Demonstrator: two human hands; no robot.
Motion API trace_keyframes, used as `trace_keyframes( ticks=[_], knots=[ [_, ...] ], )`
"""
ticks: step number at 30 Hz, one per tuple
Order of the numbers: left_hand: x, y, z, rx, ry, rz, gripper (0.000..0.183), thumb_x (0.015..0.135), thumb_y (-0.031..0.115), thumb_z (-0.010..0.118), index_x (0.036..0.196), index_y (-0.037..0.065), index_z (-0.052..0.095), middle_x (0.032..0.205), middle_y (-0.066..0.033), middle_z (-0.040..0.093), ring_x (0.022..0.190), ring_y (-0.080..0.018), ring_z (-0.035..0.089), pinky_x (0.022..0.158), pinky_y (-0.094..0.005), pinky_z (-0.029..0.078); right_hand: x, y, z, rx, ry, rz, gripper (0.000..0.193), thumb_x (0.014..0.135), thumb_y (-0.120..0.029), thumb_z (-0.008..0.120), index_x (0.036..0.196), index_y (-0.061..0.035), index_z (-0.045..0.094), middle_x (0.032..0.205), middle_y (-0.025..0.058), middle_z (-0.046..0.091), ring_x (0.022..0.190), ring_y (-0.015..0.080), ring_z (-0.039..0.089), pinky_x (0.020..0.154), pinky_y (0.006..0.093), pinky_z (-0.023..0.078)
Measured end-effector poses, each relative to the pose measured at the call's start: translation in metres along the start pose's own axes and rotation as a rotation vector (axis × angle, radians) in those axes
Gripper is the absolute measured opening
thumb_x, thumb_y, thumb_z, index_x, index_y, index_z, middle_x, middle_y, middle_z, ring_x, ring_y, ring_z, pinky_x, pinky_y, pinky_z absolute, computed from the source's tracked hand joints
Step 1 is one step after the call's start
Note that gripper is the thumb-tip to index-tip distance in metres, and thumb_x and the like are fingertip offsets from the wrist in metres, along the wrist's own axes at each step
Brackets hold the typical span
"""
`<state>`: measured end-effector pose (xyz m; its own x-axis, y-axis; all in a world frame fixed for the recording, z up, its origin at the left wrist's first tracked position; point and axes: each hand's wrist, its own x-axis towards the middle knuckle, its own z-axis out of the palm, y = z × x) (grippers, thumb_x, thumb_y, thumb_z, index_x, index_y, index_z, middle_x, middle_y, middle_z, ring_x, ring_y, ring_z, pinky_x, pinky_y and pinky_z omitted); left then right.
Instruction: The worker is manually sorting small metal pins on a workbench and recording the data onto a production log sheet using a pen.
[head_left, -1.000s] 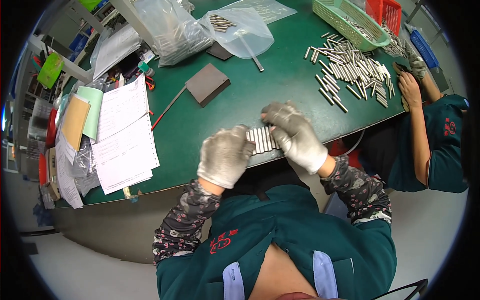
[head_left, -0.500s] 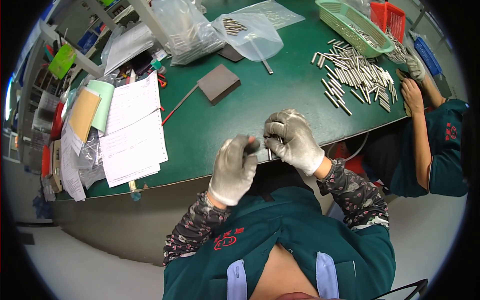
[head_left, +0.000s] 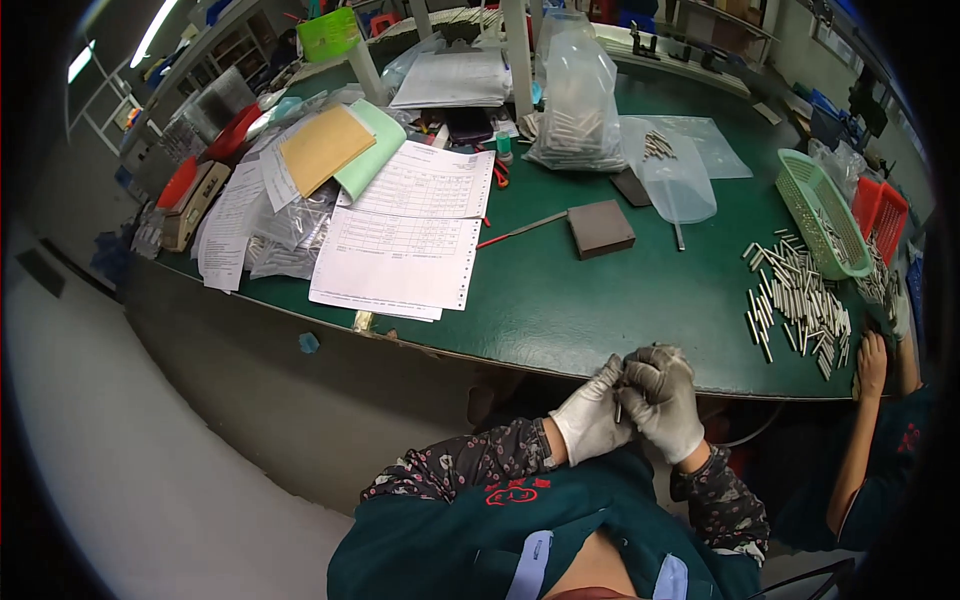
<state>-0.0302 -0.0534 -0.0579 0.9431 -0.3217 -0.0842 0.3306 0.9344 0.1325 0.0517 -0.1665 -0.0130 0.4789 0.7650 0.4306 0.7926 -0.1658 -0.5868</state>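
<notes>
On the table, left: sheets lie | centre: block, strip reaching left from it toward the sheets | behind block: standing bag; right of that, flat bag | right: loose pins, basket behind them, second basket right of the first | near edge, left of the pins: left hand and right hand, touching
</notes>
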Motion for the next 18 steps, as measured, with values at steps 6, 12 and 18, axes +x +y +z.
trace_keyframes(
  ticks=[6,12,18],
  knots=[
    [-0.011,-0.004,0.004,-0.008,0.165,-0.018,0.050,0.085,0.050,0.059,0.115,0.011,0.056,0.110,-0.0045,0.061,0.107,-0.0204,0.055,0.096,-0.0398,0.043,-0.011,-0.027,0.004,0.045,-0.021,0.061,0.029,0.081,-0.026,0.061,0.093,-0.0001,0.063,0.090,0.0150,0.060,0.087,0.0314,0.057,0.081,0.0399,0.043],
    [-0.021,-0.005,0.024,0.380,0.288,-0.117,0.027,0.082,0.018,0.069,0.105,0.019,0.055,0.090,0.0063,0.057,0.085,-0.0064,0.054,0.069,-0.0238,0.047,-0.008,-0.058,-0.004,0.969,-0.030,0.710,0.057,0.094,-0.048,0.044,0.122,0.0012,0.052,0.121,0.0117,0.056,0.118,0.0232,0.048,0.103,0.0331,0.032],
    [-0.023,0.005,0.025,0.647,0.192,-0.109,0.039,0.072,0.002,0.072,0.107,0.011,0.056,0.081,0.0062,0.056,0.061,-0.0045,0.049,0.044,-0.0180,0.034,0.003,-0.049,-0.021,1.313,0.047,0.459,0.059,0.093,-0.050,0.046,0.124,0.0008,0.050,0.126,0.0105,0.052,0.126,0.0213,0.040,0.109,0.0347,0.023]
  ],
)
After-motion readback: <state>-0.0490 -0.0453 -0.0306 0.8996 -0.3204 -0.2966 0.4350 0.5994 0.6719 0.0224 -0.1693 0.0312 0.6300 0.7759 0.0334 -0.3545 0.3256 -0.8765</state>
